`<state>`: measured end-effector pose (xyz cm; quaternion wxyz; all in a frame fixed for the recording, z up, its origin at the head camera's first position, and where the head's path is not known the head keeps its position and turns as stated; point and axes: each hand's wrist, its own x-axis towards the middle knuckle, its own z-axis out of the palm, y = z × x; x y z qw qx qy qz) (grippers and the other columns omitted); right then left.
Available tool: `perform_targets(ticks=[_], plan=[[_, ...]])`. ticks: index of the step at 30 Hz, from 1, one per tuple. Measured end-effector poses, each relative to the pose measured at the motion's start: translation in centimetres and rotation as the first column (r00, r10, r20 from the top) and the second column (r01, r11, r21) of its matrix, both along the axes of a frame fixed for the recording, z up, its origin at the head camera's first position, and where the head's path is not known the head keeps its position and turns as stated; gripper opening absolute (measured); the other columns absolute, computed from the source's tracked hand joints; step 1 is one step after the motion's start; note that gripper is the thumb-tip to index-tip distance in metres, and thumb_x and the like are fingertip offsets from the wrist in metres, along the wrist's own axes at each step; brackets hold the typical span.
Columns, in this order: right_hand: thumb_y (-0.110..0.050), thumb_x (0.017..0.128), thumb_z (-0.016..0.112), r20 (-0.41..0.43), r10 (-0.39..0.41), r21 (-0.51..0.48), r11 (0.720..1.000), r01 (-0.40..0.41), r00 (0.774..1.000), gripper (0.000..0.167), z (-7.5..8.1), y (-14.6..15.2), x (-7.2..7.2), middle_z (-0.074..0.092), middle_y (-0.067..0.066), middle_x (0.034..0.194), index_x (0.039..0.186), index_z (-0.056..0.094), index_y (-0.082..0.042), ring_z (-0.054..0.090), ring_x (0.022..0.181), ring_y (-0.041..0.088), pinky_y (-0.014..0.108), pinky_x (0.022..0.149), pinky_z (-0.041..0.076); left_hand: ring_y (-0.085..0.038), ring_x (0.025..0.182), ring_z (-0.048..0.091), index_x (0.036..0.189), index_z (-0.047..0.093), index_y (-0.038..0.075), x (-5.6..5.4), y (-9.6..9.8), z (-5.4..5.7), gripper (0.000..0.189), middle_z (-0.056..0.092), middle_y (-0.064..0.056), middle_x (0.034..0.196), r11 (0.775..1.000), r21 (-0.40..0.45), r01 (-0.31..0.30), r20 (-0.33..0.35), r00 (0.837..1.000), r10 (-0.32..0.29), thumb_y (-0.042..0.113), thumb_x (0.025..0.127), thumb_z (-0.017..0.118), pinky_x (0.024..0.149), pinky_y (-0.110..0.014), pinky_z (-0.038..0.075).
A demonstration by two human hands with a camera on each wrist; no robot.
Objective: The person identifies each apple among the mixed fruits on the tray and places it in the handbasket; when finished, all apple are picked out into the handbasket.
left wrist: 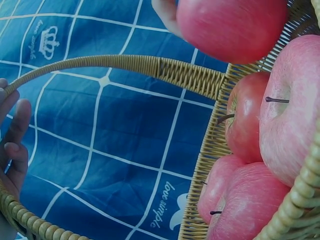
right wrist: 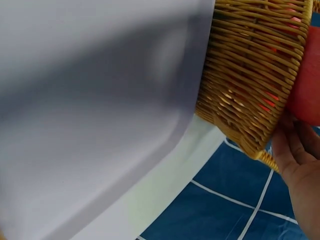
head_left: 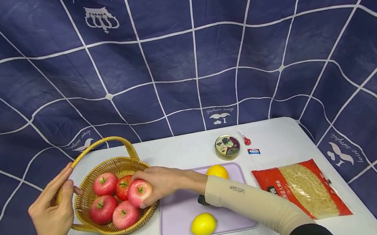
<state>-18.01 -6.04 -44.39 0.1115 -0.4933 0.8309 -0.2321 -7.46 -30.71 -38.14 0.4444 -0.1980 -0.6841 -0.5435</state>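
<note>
My left hand (head_left: 51, 211) holds the arched handle (head_left: 85, 151) of a wicker basket (head_left: 91, 225) at the left of the table. Several red apples (head_left: 102, 210) lie inside it. With its fingers and thumb curled round one more apple (head_left: 140, 193), my right hand (head_left: 164, 182) is at the basket's right side. In the left wrist view this held apple (left wrist: 232, 30) appears above the others, near the rim. The right wrist view shows my right hand (right wrist: 302, 170) beside the basket's woven wall (right wrist: 250, 75), the apple partly cut off by the frame.
Right of the basket is a lilac tray (head_left: 175, 225) with a lemon (head_left: 203, 225) and another yellow-orange fruit (head_left: 217, 172); my right forearm crosses it. Farther off are a round tin (head_left: 227, 147), a red lollipop (head_left: 247, 140), a small packet (head_left: 253, 151) and a pasta bag (head_left: 301, 190).
</note>
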Motion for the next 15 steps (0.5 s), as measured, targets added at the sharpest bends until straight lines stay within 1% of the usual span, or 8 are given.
perform_targets(ticks=[6, 11, 15], plan=[[-0.060, 0.077, 0.078, -0.024, -0.014, 0.058, 0.998, 0.016, 1.000, 0.070, -0.6, -0.6, -0.2, 0.057, -0.012, 0.114, 0.135, 0.048, -0.034, 0.052, 0.102, -0.002, 0.011, 0.087, 0.043, -0.007, 0.064, 0.066, 0.109, 0.060, -0.029, 0.0, 0.0, -0.1, 0.024, 0.063, -0.035, 0.123, 1.000, -0.006, 0.000, 0.011, 1.000, 0.001, -0.024, 0.086, 0.057, 0.065, -0.010, 0.051], [-0.062, 0.077, 0.077, -0.056, -0.008, 0.074, 0.997, 0.013, 0.998, 0.071, -0.6, -0.9, -0.4, 0.050, -0.011, 0.122, 0.135, 0.050, -0.032, 0.052, 0.103, -0.001, 0.011, 0.089, 0.044, -0.007, 0.064, 0.065, 0.109, 0.060, -0.029, 0.0, 0.0, 0.0, 0.024, 0.063, -0.035, 0.122, 1.000, -0.007, -0.007, 0.014, 1.000, 0.007, -0.024, 0.086, 0.056, 0.065, -0.009, 0.051], [-0.065, 0.077, 0.075, -0.094, -0.004, 0.092, 0.996, 0.013, 0.996, 0.073, -0.5, -1.2, -0.5, 0.047, -0.012, 0.122, 0.136, 0.050, -0.030, 0.051, 0.102, -0.001, 0.011, 0.089, 0.044, -0.007, 0.064, 0.065, 0.108, 0.060, -0.029, 0.0, -0.1, 0.0, 0.024, 0.063, -0.035, 0.122, 1.000, -0.002, -0.005, 0.010, 1.000, 0.005, -0.024, 0.085, 0.056, 0.065, -0.009, 0.051]])
